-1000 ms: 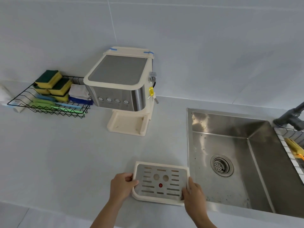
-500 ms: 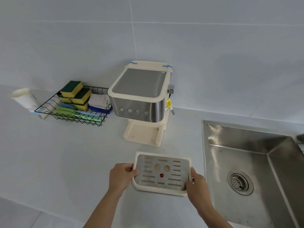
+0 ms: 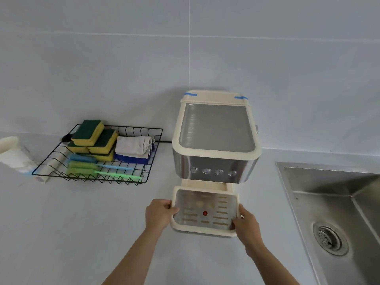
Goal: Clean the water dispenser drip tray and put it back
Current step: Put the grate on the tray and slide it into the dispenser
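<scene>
Both hands, left hand (image 3: 159, 212) and right hand (image 3: 246, 225), clamp my drip tray (image 3: 205, 212) by opposite edges, levelling it to enter the water dispenser (image 3: 216, 140) base squarely.

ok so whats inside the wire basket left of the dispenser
The wire basket holds stacked green-and-yellow sponges, a folded grey cloth lying on a blue one, and blue and green brushes. Whatever is under the sponges is covered.

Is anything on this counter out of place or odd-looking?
The drip tray is not seated: both hands hold it at the foot of the water dispenser, sticking out toward the person. Blue tape strips sit on the dispenser's top rear corners. A white tube lies on its side outside the wire basket.
</scene>
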